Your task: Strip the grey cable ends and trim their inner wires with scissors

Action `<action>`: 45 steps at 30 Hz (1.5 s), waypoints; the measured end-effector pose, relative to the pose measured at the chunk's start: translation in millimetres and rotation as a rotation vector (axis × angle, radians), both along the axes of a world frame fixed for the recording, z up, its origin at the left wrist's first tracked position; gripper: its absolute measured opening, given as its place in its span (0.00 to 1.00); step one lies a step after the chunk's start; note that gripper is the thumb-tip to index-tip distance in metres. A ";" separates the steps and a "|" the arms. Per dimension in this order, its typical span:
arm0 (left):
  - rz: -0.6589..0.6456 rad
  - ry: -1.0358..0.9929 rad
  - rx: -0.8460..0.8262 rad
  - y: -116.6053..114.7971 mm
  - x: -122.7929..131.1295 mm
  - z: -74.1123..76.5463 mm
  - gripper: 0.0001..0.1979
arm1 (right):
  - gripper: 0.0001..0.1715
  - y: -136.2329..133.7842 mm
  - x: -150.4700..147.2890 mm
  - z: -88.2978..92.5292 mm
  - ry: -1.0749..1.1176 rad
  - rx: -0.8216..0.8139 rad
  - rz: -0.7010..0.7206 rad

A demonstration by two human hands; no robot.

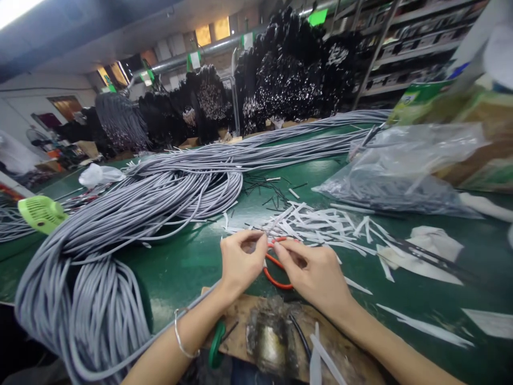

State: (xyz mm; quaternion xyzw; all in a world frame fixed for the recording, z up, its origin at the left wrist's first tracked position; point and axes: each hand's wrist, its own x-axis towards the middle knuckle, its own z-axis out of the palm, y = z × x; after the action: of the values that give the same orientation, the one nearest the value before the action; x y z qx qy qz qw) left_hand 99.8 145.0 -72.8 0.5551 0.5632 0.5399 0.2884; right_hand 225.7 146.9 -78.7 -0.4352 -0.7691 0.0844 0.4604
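My left hand (242,259) is closed in a pinch at the centre. A single grey cable (156,334) runs from the big bundle along my left forearm and goes out of sight under that hand. Almost touching it, my right hand (312,267) also pinches, thumb against fingers; whatever lies between those fingertips is too small to make out. Red-orange handle loops (277,283), like those of scissors, show just behind and below the fingertips, the rest hidden. Beyond my hands lies a loose pile of white strips (316,222).
Bundled grey cables (108,230) cover the left and back of the green table (180,262). Below my hands is a wooden board (236,342) with a worn metal block (272,339). A clear plastic bag (401,171), dark scissors (433,256) and a green fan (40,213) lie around.
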 end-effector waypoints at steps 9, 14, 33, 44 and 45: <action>-0.015 0.336 0.231 -4.6 1.4 0.4 0.06 | 0.19 0.8 4.0 3.5 0.055 0.004 -0.014; -0.056 0.369 0.033 2.4 -0.7 -5.4 0.05 | 0.10 -8.4 3.4 6.8 0.132 0.254 0.102; -0.194 -0.174 -0.103 -4.7 1.8 -0.5 0.14 | 0.13 10.4 1.7 2.5 0.360 -0.216 0.064; -0.172 -0.350 -0.114 1.7 -1.2 -1.7 0.13 | 0.11 10.0 4.5 5.0 0.507 -0.268 -0.002; -0.169 -0.356 -0.133 2.5 -2.3 -1.6 0.14 | 0.11 10.5 5.9 5.7 0.538 -0.290 -0.011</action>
State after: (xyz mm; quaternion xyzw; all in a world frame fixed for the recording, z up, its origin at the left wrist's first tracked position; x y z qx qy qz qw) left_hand 97.6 147.5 -74.4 0.4759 0.4889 0.5651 0.4638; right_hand 231.5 157.5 -73.0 -0.4625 -0.5972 0.3031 0.5810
